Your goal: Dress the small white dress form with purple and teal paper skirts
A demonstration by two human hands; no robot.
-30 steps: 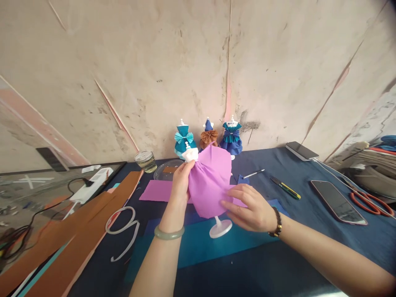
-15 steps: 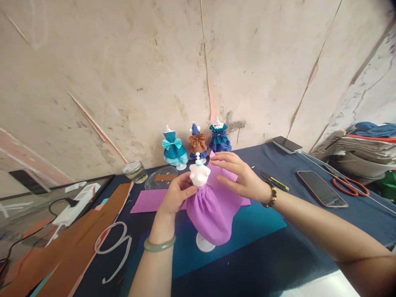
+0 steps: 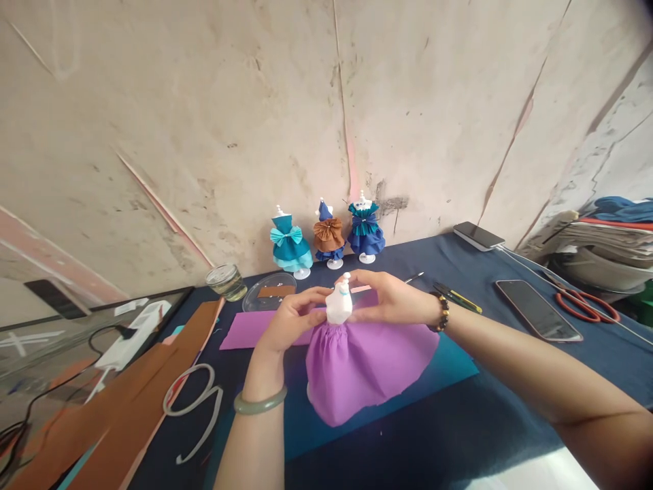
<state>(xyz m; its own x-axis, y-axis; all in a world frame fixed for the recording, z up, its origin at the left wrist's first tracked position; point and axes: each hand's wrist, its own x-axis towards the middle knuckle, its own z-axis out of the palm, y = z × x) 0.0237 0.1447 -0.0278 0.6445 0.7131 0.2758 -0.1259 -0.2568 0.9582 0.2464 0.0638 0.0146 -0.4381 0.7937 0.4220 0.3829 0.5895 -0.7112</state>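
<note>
A small white dress form [image 3: 339, 306] stands between my hands, turned partly sideways. Gathered purple skirt material [image 3: 352, 381] hangs from its waist and spreads to the right, covering most of the round base. My left hand [image 3: 293, 320] grips the torso's left side, thumb at the waist and fingers behind. On the other side, my right hand [image 3: 390, 299] has its thumb against the torso near the waist and its fingers curled behind. A purple strip [image 3: 245, 330] lies flat behind my left hand. Under the form is a teal-blue sheet [image 3: 449, 364].
Several dressed forms, including a teal one [image 3: 290, 248], line the wall. A glass [image 3: 226, 282] and clear dish [image 3: 249, 299] stand left. Brown sheets [image 3: 188, 347] and white cord [image 3: 218, 408] lie nearer. Cutters [image 3: 456, 297], a phone [image 3: 538, 309] and scissors [image 3: 586, 306] lie right.
The dress form has turned, and its skirt now spreads farther to the right. My right hand, held flat beside it before, has closed in on the torso.
</note>
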